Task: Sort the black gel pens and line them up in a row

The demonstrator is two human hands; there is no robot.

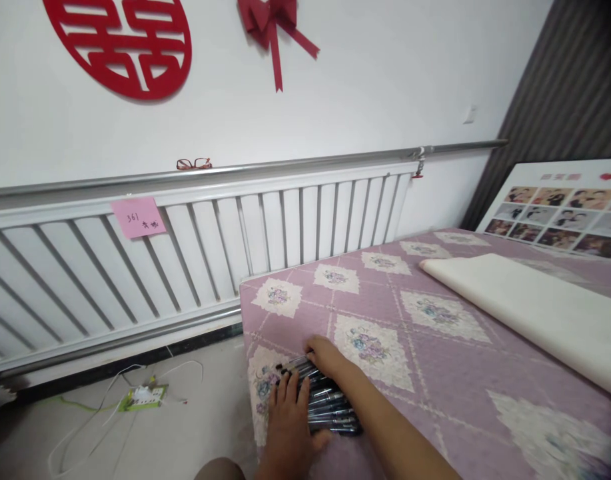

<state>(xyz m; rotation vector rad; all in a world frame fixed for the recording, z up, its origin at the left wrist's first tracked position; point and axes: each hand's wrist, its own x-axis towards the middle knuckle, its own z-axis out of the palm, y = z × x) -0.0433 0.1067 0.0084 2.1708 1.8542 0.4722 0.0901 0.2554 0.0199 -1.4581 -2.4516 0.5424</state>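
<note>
A bundle of pens with clear barrels and dark ends lies near the bed's left corner. My left hand rests over the left ends of the pens, its fingers stretched and a little apart, the thumb off to the near side. At the far side of the bundle, my right hand bends inward with its fingers curled by the topmost pens. Its forearm crosses over the pens' right side. What its fingertips hold, if anything, is hidden.
The pens lie on a purple floral bedspread. A folded cream cloth is at the right, before a photo board. A white radiator runs along the wall, with glasses on the pipe above. A power strip with loose cables is on the floor.
</note>
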